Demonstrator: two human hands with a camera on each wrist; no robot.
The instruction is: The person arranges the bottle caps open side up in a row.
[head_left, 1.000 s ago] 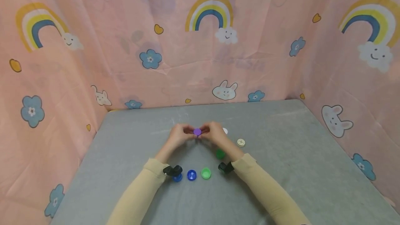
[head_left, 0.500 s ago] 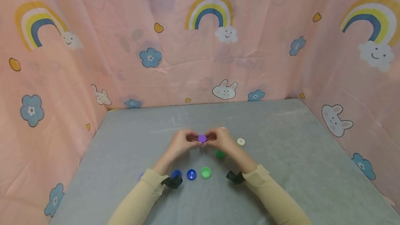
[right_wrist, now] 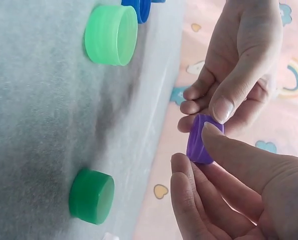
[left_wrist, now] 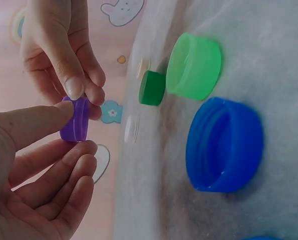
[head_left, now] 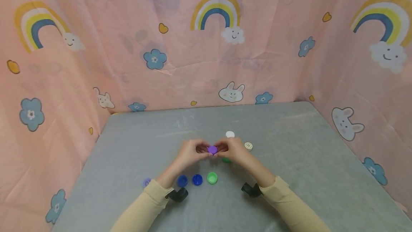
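A purple bottle cap (head_left: 212,150) is pinched between both hands over the middle of the table. My left hand (head_left: 191,152) grips it from the left with thumb and fingers. From the other side my right hand (head_left: 234,150) pinches it, thumb on the near side. Close up in the left wrist view, the purple cap (left_wrist: 80,120) shows a ridge along its rim. A dark green cap (head_left: 226,160) lies partly hidden under the right hand, and a white cap (head_left: 230,134) sits just behind that hand.
A row of caps lies nearer me: pale purple (head_left: 146,182), blue (head_left: 182,180), darker blue (head_left: 197,179) and light green (head_left: 212,178). A cream patterned disc (head_left: 248,146) rests right of the hands. Printed pink cloth (head_left: 193,81) surrounds the grey table (head_left: 305,153).
Both hands have moved toward me and slightly right, carrying the purple cap. The pale purple cap has come into view beside the left sleeve, and the white cap shows more.
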